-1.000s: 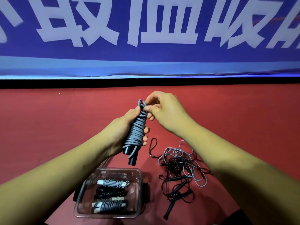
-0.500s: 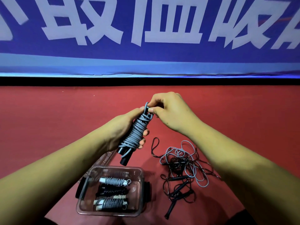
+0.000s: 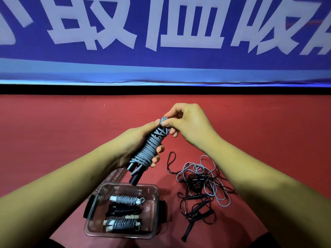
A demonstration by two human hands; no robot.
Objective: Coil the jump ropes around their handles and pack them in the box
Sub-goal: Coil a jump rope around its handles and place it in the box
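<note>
Blue banner (image 3: 161, 65) with large white characters fills the top of the view, above a black strip and a red floor (image 3: 53, 136) that takes up the rest. Two bare forearms reach in from the lower corners and meet over the middle of the floor. A clear plastic box (image 3: 155, 212) with dark side clips sits open near the bottom centre; inside lie three wound jump ropes in a row, grey (image 3: 125, 199), black (image 3: 123, 210) and grey (image 3: 121, 224). Just right of the box, on the floor, is a loose tangle of ropes (image 3: 198, 190), grey and black cords mixed with black handles. Above the box, in the air, the left hand (image 3: 132, 147) is wrapped around a bundle of black handles wound with grey cord (image 3: 148, 151), tilted with its bare handle ends pointing down toward the box. The right hand (image 3: 188, 124) pinches the cord end at the top of that bundle between thumb and forefinger, its other fingers curled.
</note>
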